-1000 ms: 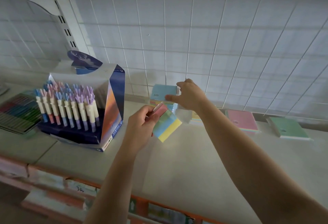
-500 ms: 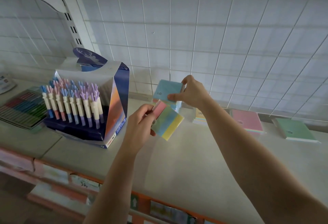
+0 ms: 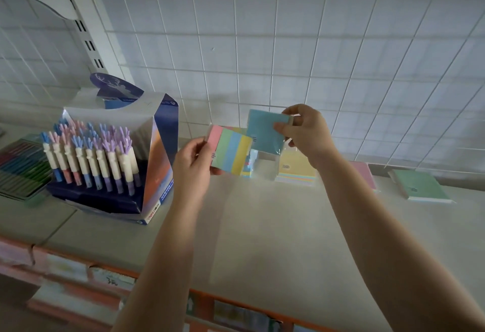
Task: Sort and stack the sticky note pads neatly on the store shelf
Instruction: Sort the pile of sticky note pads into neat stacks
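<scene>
In the head view, your left hand (image 3: 193, 163) is raised over the shelf (image 3: 262, 232), toward its back edge. Its fingers are curled round the left side of a striped pad (image 3: 232, 154) banded pink, green, blue and yellow, with your thumb on the pink band. That pad is clear of the shelf and slightly tilted. Your right hand (image 3: 307, 132) is up beside it and pinches the right edge of a plain blue pad (image 3: 263, 132), thumb on the face and fingers behind. The blue pad is also in the air, a little higher than the striped one. Their near corners overlap in this view, and you cannot tell whether they touch. Under both hands, by the back edge, a yellow-topped stack of pads (image 3: 296, 171) lies flat on the shelf. Farther along the back edge toward the right, a pink pad (image 3: 366, 174) is mostly hidden behind your right forearm. A green pad (image 3: 420, 186) lies flat near the back right corner, well apart from the others. Toward the left end stands a pen display box (image 3: 157, 163) with rows of upright pens. A flat tray of coloured pens (image 3: 21, 171) lies at the far left edge. A wire grid panel (image 3: 262, 42) rises behind the back edge, and an orange label strip (image 3: 105, 276) runs along the front edge.
</scene>
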Motion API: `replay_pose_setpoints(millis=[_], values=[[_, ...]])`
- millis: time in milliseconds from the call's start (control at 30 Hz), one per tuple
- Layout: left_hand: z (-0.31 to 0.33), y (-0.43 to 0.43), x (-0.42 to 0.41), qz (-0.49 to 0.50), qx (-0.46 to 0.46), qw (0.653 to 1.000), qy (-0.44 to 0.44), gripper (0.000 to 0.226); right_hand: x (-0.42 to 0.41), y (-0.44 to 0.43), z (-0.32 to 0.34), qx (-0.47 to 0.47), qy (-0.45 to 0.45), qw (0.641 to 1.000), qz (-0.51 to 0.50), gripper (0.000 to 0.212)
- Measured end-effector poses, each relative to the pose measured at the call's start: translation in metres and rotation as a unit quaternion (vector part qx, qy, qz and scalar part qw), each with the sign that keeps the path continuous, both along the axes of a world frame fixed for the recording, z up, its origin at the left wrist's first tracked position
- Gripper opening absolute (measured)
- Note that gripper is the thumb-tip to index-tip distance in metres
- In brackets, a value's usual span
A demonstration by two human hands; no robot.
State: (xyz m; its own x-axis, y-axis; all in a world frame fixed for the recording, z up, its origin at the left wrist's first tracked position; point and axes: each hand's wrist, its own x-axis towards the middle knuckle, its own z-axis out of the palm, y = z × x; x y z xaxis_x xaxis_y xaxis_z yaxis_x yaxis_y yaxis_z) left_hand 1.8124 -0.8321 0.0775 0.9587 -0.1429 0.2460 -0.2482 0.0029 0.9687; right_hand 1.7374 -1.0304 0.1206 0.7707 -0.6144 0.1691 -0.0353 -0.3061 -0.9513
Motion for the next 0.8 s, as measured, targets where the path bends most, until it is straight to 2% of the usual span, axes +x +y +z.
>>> replay_pose_setpoints(millis=[233,367,433,500,633,700,800], values=[[-0.006,-0.024,0.027,0.106,0.110,0.985,-0.079,0.018,-0.031,-0.018,-0.010,-0.004,0.004,0.999,-0.035,0.018],[-0.006,-0.033,0.027,0.139,0.162,0.974,-0.078,0.029,-0.042,-0.023,-0.015,0.000,0.007,0.999,-0.041,0.017],[-0.012,-0.036,0.030,0.142,0.207,0.962,-0.110,0.021,-0.046,-0.025,-0.017,0.003,0.012,0.999,-0.042,0.017],[-0.018,-0.035,0.035,0.116,0.221,0.959,-0.134,0.016,-0.049,-0.025,-0.019,0.008,0.018,0.999,-0.041,0.018],[-0.020,-0.021,0.039,-0.009,0.137,0.983,-0.125,0.016,-0.053,-0.024,-0.024,0.009,0.024,0.999,-0.040,0.017],[-0.018,-0.012,0.034,-0.071,0.166,0.970,-0.162,0.015,-0.055,-0.024,-0.026,0.002,0.031,0.999,-0.038,0.017],[-0.018,-0.010,0.032,-0.077,0.200,0.949,-0.230,0.017,-0.058,-0.022,-0.028,0.000,0.039,0.999,-0.032,0.017]])
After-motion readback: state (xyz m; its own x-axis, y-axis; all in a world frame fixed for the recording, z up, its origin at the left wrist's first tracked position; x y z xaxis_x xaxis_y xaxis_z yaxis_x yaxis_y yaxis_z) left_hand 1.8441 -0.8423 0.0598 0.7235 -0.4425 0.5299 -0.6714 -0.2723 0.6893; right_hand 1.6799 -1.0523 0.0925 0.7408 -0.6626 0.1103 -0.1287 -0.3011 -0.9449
